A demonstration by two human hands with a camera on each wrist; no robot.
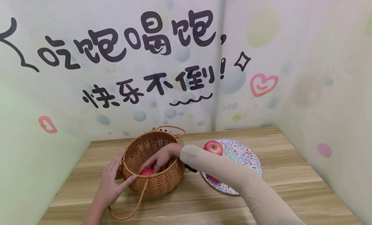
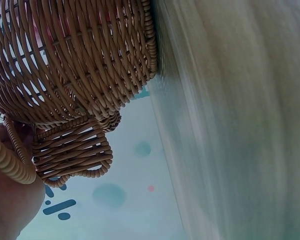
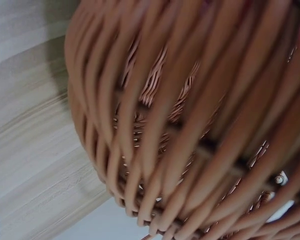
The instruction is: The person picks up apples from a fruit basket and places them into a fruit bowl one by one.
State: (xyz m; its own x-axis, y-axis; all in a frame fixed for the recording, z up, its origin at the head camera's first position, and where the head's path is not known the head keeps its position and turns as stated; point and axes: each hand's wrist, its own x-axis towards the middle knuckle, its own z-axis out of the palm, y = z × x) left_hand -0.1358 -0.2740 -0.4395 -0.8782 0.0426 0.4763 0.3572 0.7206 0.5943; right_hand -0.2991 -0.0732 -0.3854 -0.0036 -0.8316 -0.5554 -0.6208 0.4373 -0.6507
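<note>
Your left hand (image 1: 109,183) grips the side of the basket (image 1: 160,187), likely to steady it. Your right hand (image 1: 162,156) is inside, fingers around the red fruit (image 1: 147,172) by the near wall.

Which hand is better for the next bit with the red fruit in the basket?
Probably the right hand: it reaches inside the basket and already grips the red fruit. The left hand touches the basket's side, away from the fruit.
</note>
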